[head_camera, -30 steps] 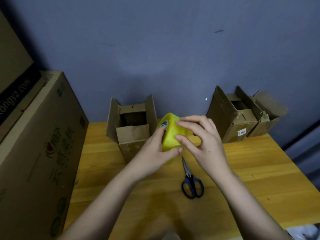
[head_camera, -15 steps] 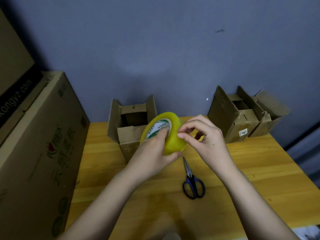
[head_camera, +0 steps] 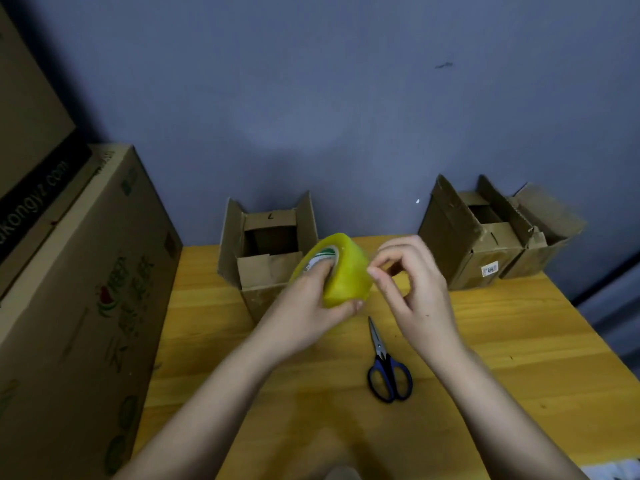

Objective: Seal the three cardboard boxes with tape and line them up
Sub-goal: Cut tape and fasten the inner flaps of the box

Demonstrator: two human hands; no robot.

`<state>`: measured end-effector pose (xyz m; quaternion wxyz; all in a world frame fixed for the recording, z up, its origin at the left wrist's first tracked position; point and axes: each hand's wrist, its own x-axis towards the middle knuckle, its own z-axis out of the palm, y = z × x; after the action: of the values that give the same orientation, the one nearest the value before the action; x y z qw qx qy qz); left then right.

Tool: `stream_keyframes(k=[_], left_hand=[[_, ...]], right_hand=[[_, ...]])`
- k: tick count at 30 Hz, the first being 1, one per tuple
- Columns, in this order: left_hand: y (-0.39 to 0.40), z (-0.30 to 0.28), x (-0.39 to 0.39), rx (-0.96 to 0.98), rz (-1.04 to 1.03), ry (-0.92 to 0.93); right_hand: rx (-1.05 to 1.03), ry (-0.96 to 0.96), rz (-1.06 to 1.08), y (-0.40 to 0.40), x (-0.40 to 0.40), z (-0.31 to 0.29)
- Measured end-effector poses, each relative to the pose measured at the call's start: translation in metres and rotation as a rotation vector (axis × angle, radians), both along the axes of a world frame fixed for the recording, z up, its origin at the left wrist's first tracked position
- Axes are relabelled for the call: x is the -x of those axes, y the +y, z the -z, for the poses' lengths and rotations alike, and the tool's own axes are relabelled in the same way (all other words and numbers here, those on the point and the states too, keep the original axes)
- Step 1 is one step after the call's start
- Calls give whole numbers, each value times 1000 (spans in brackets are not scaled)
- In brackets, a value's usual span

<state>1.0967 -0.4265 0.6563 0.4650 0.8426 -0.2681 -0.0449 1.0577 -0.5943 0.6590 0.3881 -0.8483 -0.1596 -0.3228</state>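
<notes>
My left hand [head_camera: 308, 306] grips a yellow roll of tape [head_camera: 346, 271] above the wooden table [head_camera: 519, 341], with fingers in its core and the thumb under it. My right hand [head_camera: 412, 292] is at the roll's right side and pinches at the tape's edge with thumb and forefinger. One small open cardboard box [head_camera: 266, 251] stands just behind the roll. Two more open boxes sit at the back right, one [head_camera: 474, 237] beside the other [head_camera: 543, 233], with flaps up.
Blue-handled scissors [head_camera: 386, 368] lie on the table below my right hand. A large printed carton [head_camera: 76, 306] fills the left side, with another stacked above it. A grey wall stands behind the table. The table's right edge drops off near the far right.
My left hand has turned the roll so its labelled core faces up and left. My right hand shifted from lying over the roll to pinching at its right edge.
</notes>
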Motion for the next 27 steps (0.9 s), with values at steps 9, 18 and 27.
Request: stream_keyframes(k=[9,18,27], left_hand=[[-4,2,1,-22,38,-20],[-3,6,6,-88,28,-56],[3,14,1,98,-6,245]], right_hand=[[-134,93,-9,-3,-4,4],[64,101,50,-3,-8,7],[66,87,46,6,5,27]])
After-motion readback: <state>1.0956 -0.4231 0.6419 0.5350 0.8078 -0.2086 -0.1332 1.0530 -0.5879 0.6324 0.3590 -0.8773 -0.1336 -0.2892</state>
